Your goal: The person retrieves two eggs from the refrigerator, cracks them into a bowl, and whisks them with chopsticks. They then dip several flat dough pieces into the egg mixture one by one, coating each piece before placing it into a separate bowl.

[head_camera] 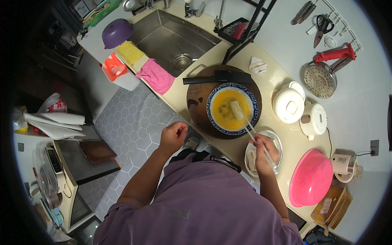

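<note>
My right hand point(265, 150) grips a pair of light chopsticks point(250, 130). Their tips hold a pale, flat, oblong piece of food point(236, 110) over or in the yellow liquid, which looks like beaten egg point(220, 118), inside a blue-rimmed bowl point(209, 112). The bowl stands on a round wooden chopping board point(196, 114), and a black cleaver point(216, 77) lies across the board behind it. Partly under my right hand is an oval metal dish point(279, 137) with more pale pieces point(251, 160). My left hand point(174, 136) is loosely curled in front of the counter's edge, away from the bowl, apparently holding nothing.
Beyond the board lies a steel sink point(171, 38), with pink point(156, 76) and yellow point(130, 52) cloths on its near edge. A purple bowl point(117, 33) sits at its left. White lidded pots point(288, 105) and a pink basin point(311, 177) stand to the right. A lined bin point(127, 80) is beside the counter.
</note>
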Demonstrator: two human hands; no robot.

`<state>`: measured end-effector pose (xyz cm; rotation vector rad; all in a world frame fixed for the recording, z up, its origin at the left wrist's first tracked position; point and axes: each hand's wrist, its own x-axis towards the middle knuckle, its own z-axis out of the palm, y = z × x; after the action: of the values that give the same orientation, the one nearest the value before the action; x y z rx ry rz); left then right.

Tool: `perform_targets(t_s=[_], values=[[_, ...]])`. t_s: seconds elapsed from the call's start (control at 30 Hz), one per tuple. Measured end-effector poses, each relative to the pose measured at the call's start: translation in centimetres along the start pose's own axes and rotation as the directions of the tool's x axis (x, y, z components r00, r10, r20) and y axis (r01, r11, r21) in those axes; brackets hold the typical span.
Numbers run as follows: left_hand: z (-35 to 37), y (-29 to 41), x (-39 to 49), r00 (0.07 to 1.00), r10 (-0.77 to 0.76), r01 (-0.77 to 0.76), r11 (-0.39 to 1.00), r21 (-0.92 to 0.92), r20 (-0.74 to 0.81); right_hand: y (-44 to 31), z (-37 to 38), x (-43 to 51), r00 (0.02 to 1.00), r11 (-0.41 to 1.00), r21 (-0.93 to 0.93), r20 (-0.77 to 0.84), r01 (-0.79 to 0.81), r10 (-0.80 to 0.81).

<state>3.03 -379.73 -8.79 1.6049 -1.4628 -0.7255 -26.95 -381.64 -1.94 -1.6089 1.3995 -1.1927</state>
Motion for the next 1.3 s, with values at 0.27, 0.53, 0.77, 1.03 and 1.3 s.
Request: perform_targets(t_s=[0.27, 0.53, 0.77, 1.03, 1.3], values=[[0.1, 0.0, 0.0, 1.000, 0.021, -0.021, 1.000, 0.016, 0.008, -0.6, 3.3, -0.6, 0.970, 0.893, -0.380, 0.059, 0.241, -0.236], [0.0, 0.0, -0.1, 0.999, -0.016, 0.016, 1.000, 0.025, 0.031, -0.9, 3.9, 0.8, 0.962, 0.824, -0.496, 0.143, 0.275, -0.235], [0.0, -0.4, -0.4, 1.000, 0.019, -0.019, 1.000, 0.011, -0.006, 0.8, 3.0, 2.2, 0.975, 0.858, -0.465, 0.079, 0.220, -0.207], [-0.3, -0.6, -0.6, 0.999, -0.032, 0.032, 0.999, 0.016, 0.011, 1.0, -2.7, 6.7, 0.803, 0.763, 0.410, -0.110, -0.500, 0.585], [-0.3, -0.4, -0.7, 1.000, 0.017, -0.017, 1.000, 0.006, -0.007, -0.2, -0.2, 2.5, 0.991, 0.986, 0.120, -0.053, -0.113, 0.120]])
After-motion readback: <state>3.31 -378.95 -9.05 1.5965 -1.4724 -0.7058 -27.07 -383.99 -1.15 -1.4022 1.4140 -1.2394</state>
